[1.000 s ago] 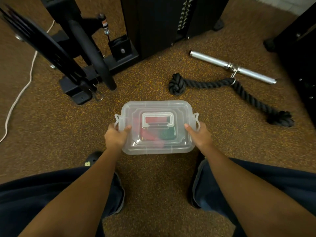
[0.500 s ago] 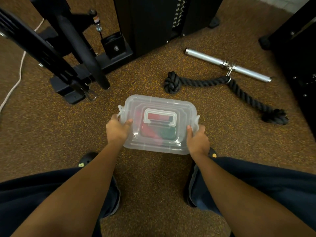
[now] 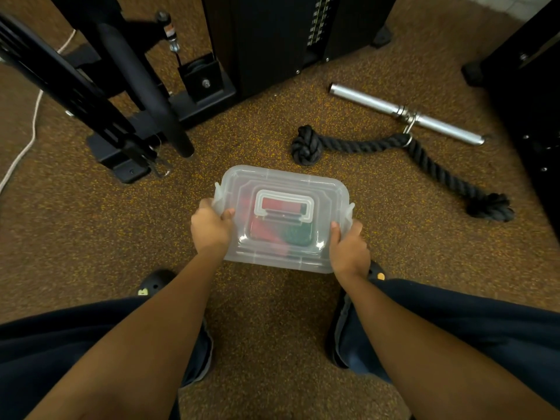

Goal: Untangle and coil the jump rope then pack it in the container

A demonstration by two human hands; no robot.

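A: So, how do the hands sit?

B: The left hand (image 3: 210,228) grips the left end of the clear container (image 3: 272,261), thumb on the lid. The right hand (image 3: 348,250) holds the near right corner the same way. The lid is on, and the jump rope (image 3: 266,234) shows through it only as a red and green blur.

A: Anything crowding it?

B: The knot of a black rope (image 3: 363,145) lies just beyond the far edge, clipped to a chrome bar (image 3: 406,113). A black machine base (image 3: 133,165) stands off to the left, and a white cord (image 3: 27,140) lies further left. It is all on the speckled floor (image 3: 91,237).

A: And against a second ago?

B: The container sits skewed now, its left end further away. The right hand has slipped from the side to that near corner, and a shoe (image 3: 377,272) shows by its wrist.
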